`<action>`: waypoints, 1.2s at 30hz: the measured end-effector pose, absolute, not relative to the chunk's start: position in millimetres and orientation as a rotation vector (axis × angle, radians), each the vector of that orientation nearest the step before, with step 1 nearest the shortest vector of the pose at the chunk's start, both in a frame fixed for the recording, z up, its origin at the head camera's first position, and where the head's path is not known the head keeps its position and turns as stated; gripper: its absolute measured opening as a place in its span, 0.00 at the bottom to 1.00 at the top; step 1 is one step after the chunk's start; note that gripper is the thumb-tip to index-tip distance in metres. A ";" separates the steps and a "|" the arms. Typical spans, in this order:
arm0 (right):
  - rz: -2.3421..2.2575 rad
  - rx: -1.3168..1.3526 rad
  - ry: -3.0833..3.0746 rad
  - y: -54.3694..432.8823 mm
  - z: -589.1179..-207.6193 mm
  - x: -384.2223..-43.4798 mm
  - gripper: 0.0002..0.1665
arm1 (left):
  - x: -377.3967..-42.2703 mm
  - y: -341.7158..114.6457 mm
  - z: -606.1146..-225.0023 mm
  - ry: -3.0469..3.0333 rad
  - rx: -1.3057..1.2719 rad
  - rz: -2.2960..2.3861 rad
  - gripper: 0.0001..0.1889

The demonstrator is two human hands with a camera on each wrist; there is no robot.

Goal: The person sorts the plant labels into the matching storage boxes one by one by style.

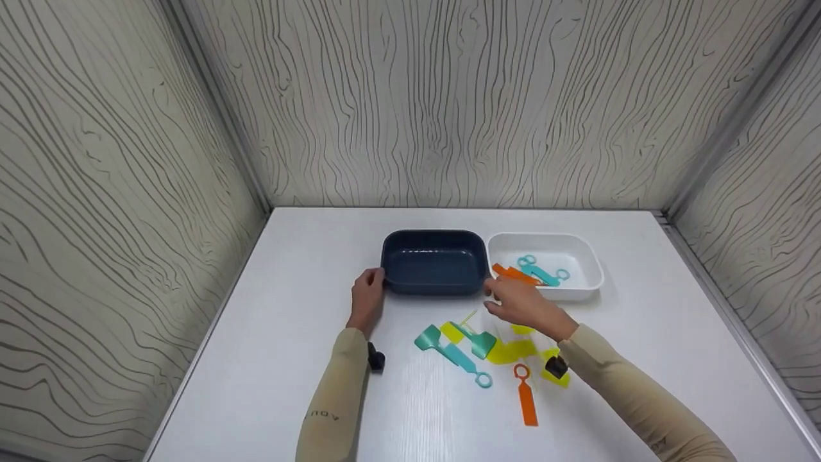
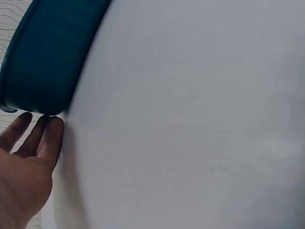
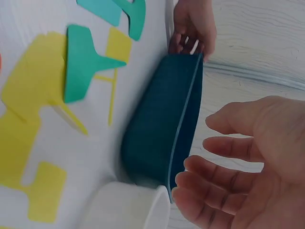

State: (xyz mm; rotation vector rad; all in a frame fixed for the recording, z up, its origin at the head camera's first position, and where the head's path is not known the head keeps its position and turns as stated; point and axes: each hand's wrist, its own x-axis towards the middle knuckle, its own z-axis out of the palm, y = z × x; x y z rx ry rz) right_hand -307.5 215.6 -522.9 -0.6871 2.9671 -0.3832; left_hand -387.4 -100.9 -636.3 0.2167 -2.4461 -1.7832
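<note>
A dark blue dish (image 1: 436, 287) stands on the white table with nothing in it. Fingertips of my left hand (image 1: 367, 298) touch its left end; in the left wrist view these fingers (image 2: 50, 143) are fairly straight against the wall. My right hand (image 1: 523, 300) hovers by the dish's right front corner, its fingers (image 3: 209, 188) loosely bent and holding nothing. Contact between that hand and the rim is hard to tell. Beside the blue dish is a white dish (image 1: 571, 293), holding orange tags (image 1: 515, 274) and turquoise ringed tags (image 1: 542, 276).
In front of the dishes lie green T-shaped tags (image 3: 78, 67), several yellow tags (image 1: 510, 351), a turquoise ringed tag (image 1: 463, 360) and an orange ringed tag (image 1: 527, 404). Some yellow pieces are partly behind the right wrist. Patterned panels (image 1: 449, 115) enclose the table.
</note>
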 end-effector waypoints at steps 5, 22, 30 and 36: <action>-0.398 -0.651 2.879 206.2 -535.6 -295.5 0.14 | -387.9 -101.2 -636.7 -2.450 0.223 -1.797 0.23; -0.498 -0.692 2.733 182.3 -569.2 -269.9 0.15 | -386.7 -104.0 -638.4 -2.464 0.186 -1.807 0.26; -0.481 -0.610 2.663 172.9 -582.6 -264.3 0.17 | -388.3 -102.9 -638.3 -2.452 0.200 -1.815 0.26; -0.404 -0.630 2.677 166.5 -589.3 -259.1 0.17 | -387.8 -104.1 -638.4 -2.450 0.184 -1.821 0.26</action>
